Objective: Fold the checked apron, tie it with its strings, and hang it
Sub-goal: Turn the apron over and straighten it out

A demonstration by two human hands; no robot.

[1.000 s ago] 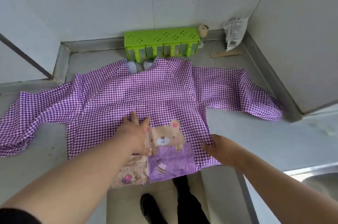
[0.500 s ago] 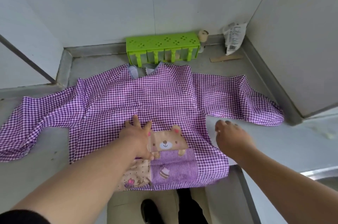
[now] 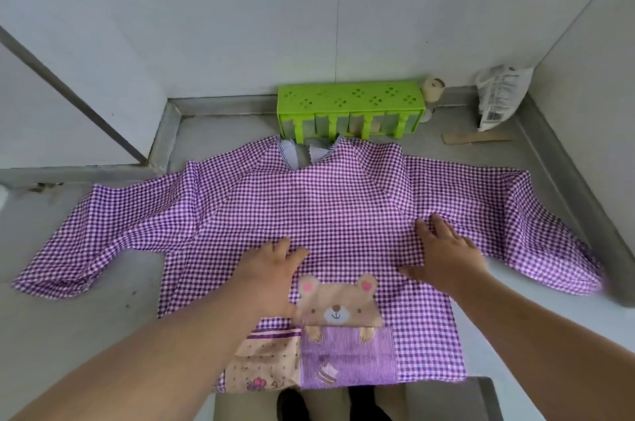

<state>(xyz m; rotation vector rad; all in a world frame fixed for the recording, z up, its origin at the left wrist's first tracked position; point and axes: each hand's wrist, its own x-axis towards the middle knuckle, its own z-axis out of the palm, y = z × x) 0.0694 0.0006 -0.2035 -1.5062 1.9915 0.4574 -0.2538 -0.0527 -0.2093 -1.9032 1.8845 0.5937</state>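
Head view: the apron (image 3: 343, 207) is spread flat on the counter (image 3: 86, 334), front side up, its neck opening toward the green rack (image 3: 350, 111) and its hem at the counter's near edge. The long axis, sleeve tip to sleeve tip, runs left to right, parallel to the rack. The left hand (image 3: 271, 269) is laid flat on the cloth just left of the bear patch (image 3: 338, 300), fingers extended, nothing grasped. The right hand (image 3: 446, 252) is pressed flat on the cloth just right of the patch, fingers spread, nothing grasped. The right sleeve lies just beyond the right hand; the left sleeve extends well away from the left hand. The first fold is judged to be of the right sleeve toward the patch. The strings cannot be seen.
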